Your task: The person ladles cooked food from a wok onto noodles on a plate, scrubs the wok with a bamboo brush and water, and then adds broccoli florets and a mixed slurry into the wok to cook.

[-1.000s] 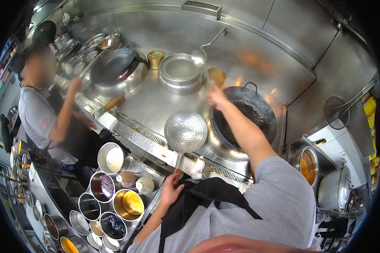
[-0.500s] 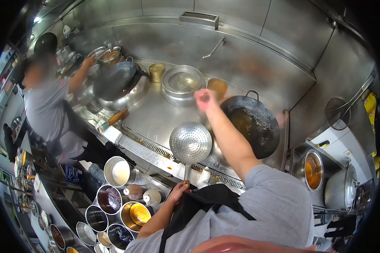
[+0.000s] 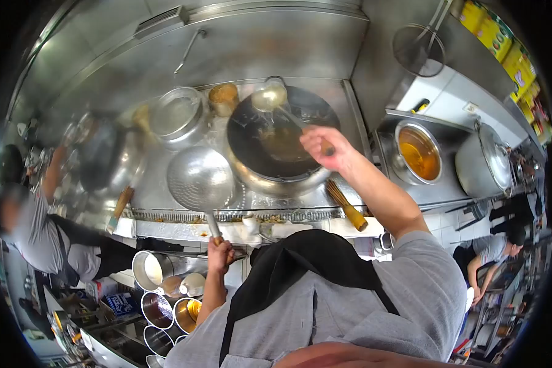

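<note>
My right hand (image 3: 326,147) is wrapped round the wooden end of a metal ladle (image 3: 294,116). The ladle's bowl, with pale liquid in it, is over the far side of a dark wok (image 3: 242,126). Shallow cloudy liquid (image 3: 282,144) lies in the bottom of the wok. Low at the front, my left hand (image 3: 219,254) grips the handle of a large perforated skimmer (image 3: 201,178). The skimmer's round head is over the steel range top, left of the wok.
A steel pot (image 3: 176,116) and a small brown container (image 3: 224,99) stand left of the wok. A bamboo brush (image 3: 348,207) lies at the front edge. To the right are a pot of orange liquid (image 3: 418,153) and a lidded pot (image 3: 481,162). A co-worker (image 3: 40,239) works at far left.
The view has swung right. My right hand has gone from near the steel pot to above the wok, where the ladle now shows clearly. My left hand keeps hold of the skimmer.
</note>
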Demonstrator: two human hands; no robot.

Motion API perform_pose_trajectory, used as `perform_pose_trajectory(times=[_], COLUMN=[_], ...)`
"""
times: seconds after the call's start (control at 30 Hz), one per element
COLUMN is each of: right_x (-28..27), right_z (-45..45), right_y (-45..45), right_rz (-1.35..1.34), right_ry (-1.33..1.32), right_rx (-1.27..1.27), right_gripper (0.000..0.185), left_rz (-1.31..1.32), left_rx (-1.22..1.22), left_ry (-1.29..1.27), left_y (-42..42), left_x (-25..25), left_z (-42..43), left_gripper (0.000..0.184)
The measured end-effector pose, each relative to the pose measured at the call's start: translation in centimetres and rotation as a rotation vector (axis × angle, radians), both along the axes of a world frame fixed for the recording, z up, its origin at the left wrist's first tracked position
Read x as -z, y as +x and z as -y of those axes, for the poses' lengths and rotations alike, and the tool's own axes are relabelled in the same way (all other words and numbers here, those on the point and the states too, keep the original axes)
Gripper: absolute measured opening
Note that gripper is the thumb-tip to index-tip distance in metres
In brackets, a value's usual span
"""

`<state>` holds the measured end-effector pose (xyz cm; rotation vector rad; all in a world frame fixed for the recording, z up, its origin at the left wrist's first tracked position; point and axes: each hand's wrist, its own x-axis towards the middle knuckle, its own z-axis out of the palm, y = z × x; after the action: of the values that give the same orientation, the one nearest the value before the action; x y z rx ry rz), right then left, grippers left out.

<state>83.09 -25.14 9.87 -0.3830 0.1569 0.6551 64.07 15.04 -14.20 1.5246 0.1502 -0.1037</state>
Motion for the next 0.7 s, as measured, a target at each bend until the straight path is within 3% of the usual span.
perform_pose_trajectory(times=[0.13, 0.2, 0.27, 0.37, 0.4, 0.47, 0.53, 0.6, 0.63, 0.7], right_x=[0.5, -0.1, -0.7, 0.2, -0.1, 0.0, 2.7, 6.1, 7.0, 8.1], right_z=[5.3, 6.5, 7.1, 8.0, 8.0, 8.3, 8.8, 9.1, 9.0, 8.4], right_y=[-5.3, -8.3, -11.4, -14.9, -15.9, -16.4, -14.6, -12.3, -12.3, -11.8], right_rz=[-0.032, -0.055, -0.082, -0.022, -0.04, -0.07, -0.09, 0.153, 0.151, 0.413], right_ry=[-0.278, -0.319, -0.436, -0.251, -0.224, -0.131, -0.06, -0.279, -0.277, -1.009], right_rx=[0.111, 0.144, 0.195, 0.09, 0.081, 0.05, 0.03, 0.035, 0.031, 0.005], right_gripper=[0.024, 0.03, 0.054, 0.069, 0.068, 0.069, 0.072, 0.081, 0.081, 0.089], left_rz=[-0.018, 0.129, 0.157, -0.196, -0.196, -0.257, -0.347, -0.497, -0.499, -0.253], left_rx=[-0.057, -0.081, -0.04, 0.093, 0.103, 0.111, 0.17, 0.121, 0.116, 0.192], left_ry=[0.078, 0.21, 0.195, -0.001, -0.003, -0.324, -0.416, -0.51, -0.509, -0.085], left_y=[3.1, 6.8, 11.1, 15.3, 15.5, 15.5, 15.6, 15.4, 15.4, 16.1], left_x=[-6.0, -6.2, -7.2, -11.3, -12.4, -14.3, -14.6, -15.4, -14.7, -12.4], left_z=[3.5, 6.2, 9.4, 15.5, 17.8, 22.0, 23.8, 25.1, 24.6, 22.1], left_gripper=[0.025, 0.023, 0.022, 0.014, 0.014, 0.01, 0.01, 0.01, 0.01, 0.013])
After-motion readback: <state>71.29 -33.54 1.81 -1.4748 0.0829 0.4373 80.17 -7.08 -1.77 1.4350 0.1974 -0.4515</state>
